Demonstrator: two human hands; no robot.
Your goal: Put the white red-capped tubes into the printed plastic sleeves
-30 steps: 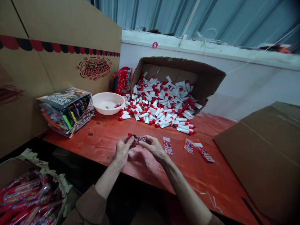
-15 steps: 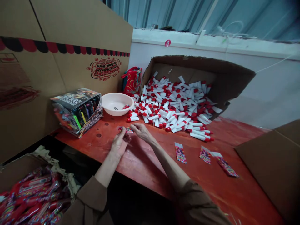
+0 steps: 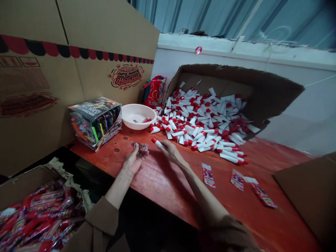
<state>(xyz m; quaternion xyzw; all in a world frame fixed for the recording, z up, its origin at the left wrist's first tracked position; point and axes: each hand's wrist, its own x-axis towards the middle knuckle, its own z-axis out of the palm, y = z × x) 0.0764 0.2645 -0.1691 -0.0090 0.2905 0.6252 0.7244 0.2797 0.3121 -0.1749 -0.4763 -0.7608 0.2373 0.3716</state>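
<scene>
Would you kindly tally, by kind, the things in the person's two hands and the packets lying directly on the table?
Colourful packet in the left hand: 1
Red-capped white tube in the right hand: 1
Loose packets on the table: 3
Total: 5

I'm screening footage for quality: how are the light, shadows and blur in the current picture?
Head view: a soft shadow lies beside the right forearm on the red table, which shows a pale sheen; same head view, the round wall sign and right sleeve look smeared, while the tube in the right hand has a clear outline.
</scene>
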